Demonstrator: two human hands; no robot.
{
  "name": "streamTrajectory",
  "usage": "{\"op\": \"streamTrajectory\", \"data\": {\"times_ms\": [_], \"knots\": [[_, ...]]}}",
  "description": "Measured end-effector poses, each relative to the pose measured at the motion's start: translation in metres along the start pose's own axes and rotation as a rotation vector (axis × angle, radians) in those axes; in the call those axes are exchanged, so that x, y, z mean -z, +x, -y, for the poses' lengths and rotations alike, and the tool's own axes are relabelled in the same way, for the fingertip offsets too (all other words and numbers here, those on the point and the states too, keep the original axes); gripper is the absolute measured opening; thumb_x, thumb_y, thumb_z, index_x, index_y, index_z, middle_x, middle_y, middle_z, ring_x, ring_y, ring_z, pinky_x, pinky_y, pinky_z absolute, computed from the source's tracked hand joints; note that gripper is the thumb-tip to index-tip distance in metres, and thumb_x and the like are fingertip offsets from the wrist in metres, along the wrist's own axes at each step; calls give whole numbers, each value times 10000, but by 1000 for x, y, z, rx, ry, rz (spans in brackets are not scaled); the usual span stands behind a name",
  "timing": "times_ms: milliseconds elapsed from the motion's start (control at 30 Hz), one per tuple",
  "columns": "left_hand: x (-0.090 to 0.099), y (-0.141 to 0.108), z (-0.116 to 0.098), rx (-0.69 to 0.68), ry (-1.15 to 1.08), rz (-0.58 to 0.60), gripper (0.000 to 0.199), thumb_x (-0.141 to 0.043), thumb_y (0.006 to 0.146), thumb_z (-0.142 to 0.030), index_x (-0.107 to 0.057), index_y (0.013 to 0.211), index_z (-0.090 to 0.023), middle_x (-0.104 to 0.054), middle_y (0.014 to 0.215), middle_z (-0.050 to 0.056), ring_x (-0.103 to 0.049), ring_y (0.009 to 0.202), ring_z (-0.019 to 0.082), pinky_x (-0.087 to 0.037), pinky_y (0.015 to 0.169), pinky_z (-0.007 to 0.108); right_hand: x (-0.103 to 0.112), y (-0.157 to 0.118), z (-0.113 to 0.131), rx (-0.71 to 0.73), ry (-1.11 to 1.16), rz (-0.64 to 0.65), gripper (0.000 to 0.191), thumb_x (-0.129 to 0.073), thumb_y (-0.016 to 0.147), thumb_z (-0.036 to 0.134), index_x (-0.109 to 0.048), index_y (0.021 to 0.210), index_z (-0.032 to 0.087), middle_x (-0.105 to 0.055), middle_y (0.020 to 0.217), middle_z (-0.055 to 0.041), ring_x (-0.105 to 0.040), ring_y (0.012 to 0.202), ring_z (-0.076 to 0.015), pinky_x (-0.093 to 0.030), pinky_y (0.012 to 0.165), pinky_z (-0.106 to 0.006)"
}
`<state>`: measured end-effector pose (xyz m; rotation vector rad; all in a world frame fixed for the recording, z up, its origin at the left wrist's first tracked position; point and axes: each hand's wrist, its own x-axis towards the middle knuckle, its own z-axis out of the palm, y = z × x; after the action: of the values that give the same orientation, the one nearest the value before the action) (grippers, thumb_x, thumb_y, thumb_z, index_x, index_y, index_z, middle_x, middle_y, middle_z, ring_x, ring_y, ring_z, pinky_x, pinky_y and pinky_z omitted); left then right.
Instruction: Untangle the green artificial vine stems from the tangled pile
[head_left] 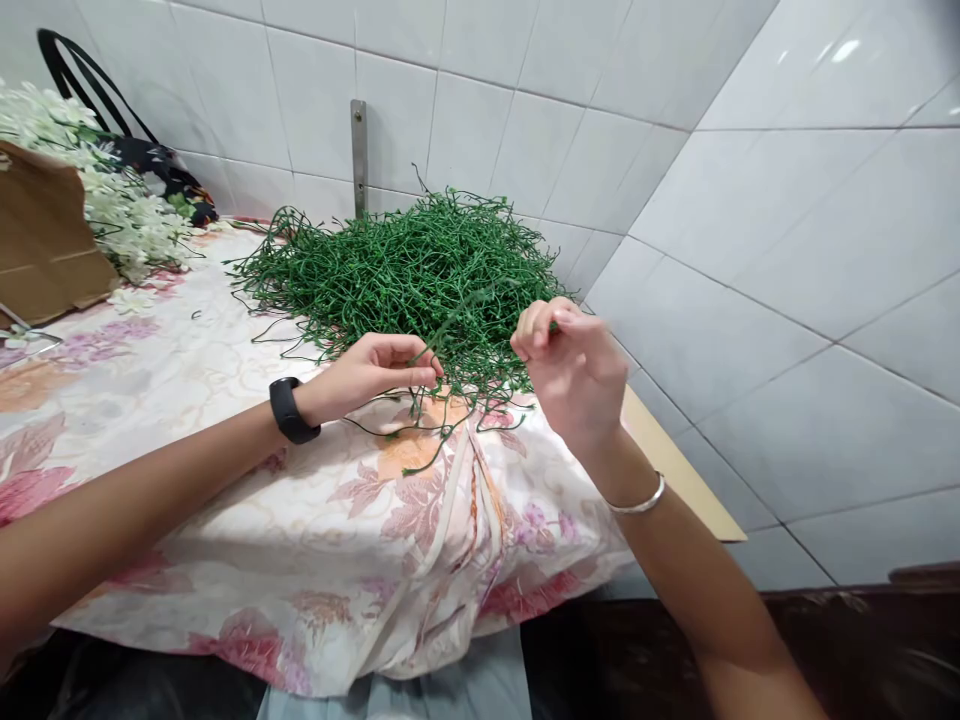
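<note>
A large tangled heap of green artificial flower stems point(420, 265) lies on the flowered tablecloth point(300, 540) against the tiled wall. My left hand point(375, 368), with a black band on the wrist, is in front of the heap, thumb and fingers pinched around a thin green stem point(454, 318). That stem is smeared by motion and slants up to the right. My right hand point(574, 370), wearing a silver bangle, is raised at the heap's right side with its fingers curled closed. What its fingertips hold, if anything, is hidden. Several loose stems point(427, 465) lie below my hands.
White artificial flowers point(131, 215) stand at the left behind a brown cardboard piece point(49, 235), with a dark patterned bag point(161, 165) behind them. A metal strip point(359, 155) is fixed to the wall. At the right, a yellowish board edge point(675, 470) sticks out beside the tiles.
</note>
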<state>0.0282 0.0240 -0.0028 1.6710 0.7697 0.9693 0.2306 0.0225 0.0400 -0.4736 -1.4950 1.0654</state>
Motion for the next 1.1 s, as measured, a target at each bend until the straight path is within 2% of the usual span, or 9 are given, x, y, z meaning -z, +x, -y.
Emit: {"op": "streamTrajectory", "data": {"times_ms": [100, 200, 333, 433, 533, 600, 733, 900, 1100], "knots": [[1, -1, -3, -54, 28, -118, 118, -627, 705, -240, -624, 780, -150, -627, 829, 20, -543, 760, 103, -415, 705, 218, -3, -5, -8, 51, -265, -69, 246, -431, 803, 255, -473, 576, 170, -447, 581, 17, -372, 543, -75, -304, 535, -239], [1, -1, -5, -97, 34, -192, 131, -639, 697, -246, -636, 794, -157, -630, 834, 19, -527, 740, 95, -403, 673, 206, -6, -9, -13, 66, -529, -9, 233, -436, 826, 289, -515, 644, 167, -504, 641, 6, -425, 604, -81, -336, 582, -237], [2, -1, -4, -101, -10, -221, 178, -648, 688, -286, -646, 812, -159, -620, 804, 17, -512, 704, 90, -390, 657, 210, -4, -8, -20, 110, -744, 123, 221, -422, 838, 305, -542, 715, 166, -534, 703, -14, -468, 671, -103, -368, 648, -255], [3, -1, -3, -98, -39, -225, 201, -653, 680, -292, -645, 821, -149, -621, 816, 32, -537, 734, 111, -405, 692, 232, 0, -3, -27, 149, -852, 147, 204, -408, 845, 300, -558, 794, 170, -563, 785, -33, -497, 766, -132, -378, 723, -285], [2, -2, -5, -114, -68, -213, 174, -650, 683, -258, -637, 815, -144, -626, 837, 39, -561, 783, 126, -419, 727, 240, 3, 0, -30, 194, -970, 143, 172, -437, 831, 279, -552, 914, 180, -567, 959, -60, -484, 943, -180, -340, 844, -347], [1, -2, -7, -125, -75, -200, 146, -642, 692, -231, -632, 808, -142, -630, 858, 38, -568, 793, 121, -424, 740, 238, 2, 0, -28, 235, -1010, 136, 170, -439, 830, 262, -544, 937, 181, -559, 1011, -71, -472, 992, -193, -316, 880, -366], [-1, -4, -9, -121, -70, -182, 131, -638, 693, -211, -621, 800, -137, -637, 854, 34, -574, 800, 122, -431, 759, 245, -5, -6, -20, 318, -976, 144, 153, -412, 847, 247, -547, 889, 187, -575, 968, -60, -499, 967, -170, -323, 881, -343], [-2, -5, -8, -89, -105, -154, 162, -648, 679, -199, -599, 817, -130, -628, 839, 32, -579, 796, 129, -442, 776, 270, -9, -11, -21, 348, -1024, 275, 176, -509, 799, 305, -544, 931, 194, -589, 977, -50, -509, 967, -176, -306, 872, -338], [-3, -5, -8, -73, -117, -132, 156, -640, 691, -220, -582, 804, -130, -608, 832, 26, -566, 811, 126, -429, 766, 253, -7, -11, -29, 341, -1076, 376, 194, -508, 798, 344, -550, 920, 199, -602, 920, -30, -519, 908, -157, -267, 873, -335]]}}
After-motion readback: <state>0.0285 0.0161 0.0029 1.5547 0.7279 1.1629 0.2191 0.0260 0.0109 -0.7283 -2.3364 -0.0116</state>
